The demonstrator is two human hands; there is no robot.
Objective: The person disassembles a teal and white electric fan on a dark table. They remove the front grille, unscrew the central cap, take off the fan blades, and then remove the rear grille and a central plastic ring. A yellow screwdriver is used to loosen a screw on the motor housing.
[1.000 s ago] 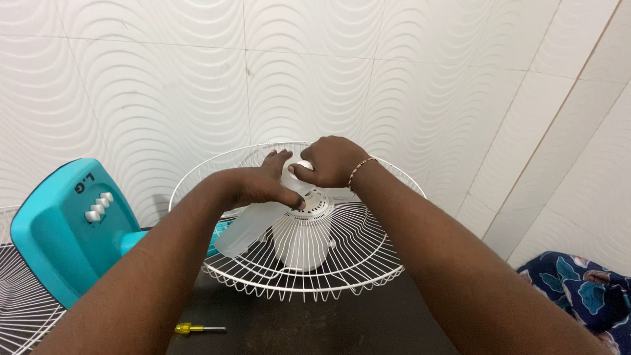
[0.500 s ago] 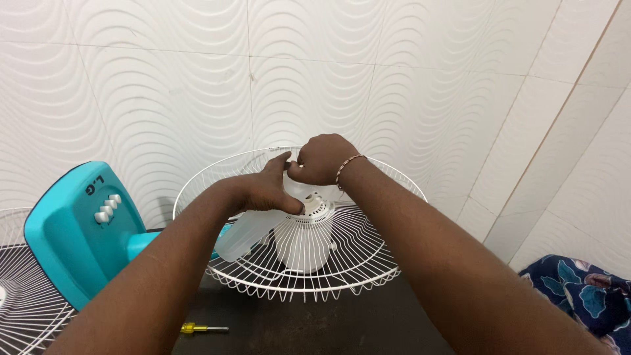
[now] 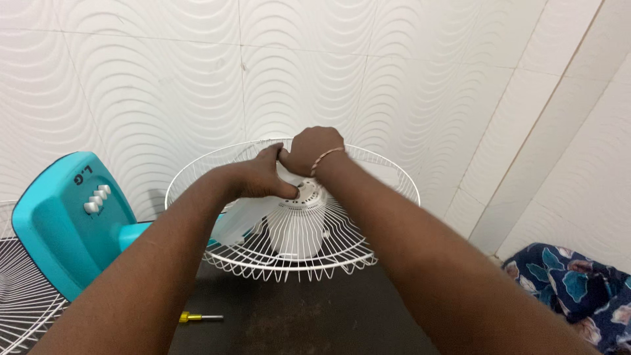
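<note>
Head view: a white wire fan guard, round and dish-shaped (image 3: 368, 253), lies open side up on a dark tabletop (image 3: 309, 322), with a white plastic motor hub (image 3: 309, 197) at its centre and a translucent white fan blade (image 3: 240, 220) reaching out and down to the left of that hub. Both hands meet directly above the hub. The left hand (image 3: 259, 177) lies partly flat on the blade where it joins the hub, fingers curved and thumb tip pressed against the hub's ribbed collar; whether it grips or merely steadies cannot be told. The right hand (image 3: 312, 150), with a thin beaded bracelet (image 3: 323, 158) at its wrist, is clenched over the top of the hub's centre, and what it pinches is hidden beneath the knuckles. The hub's axis stands nearly upright, so it sits just under the right hand and just to the right of the left; the right hand is the nearer to the centre. Left of the guard stands a turquoise plastic fan body with white push buttons (image 3: 62, 220), and beside it a second white wire guard (image 3: 20, 289). A small screwdriver with a yellow handle (image 3: 197, 318) lies on the tabletop, well apart from both hands. A blue floral cloth (image 3: 572, 289) shows at lower right.
</note>
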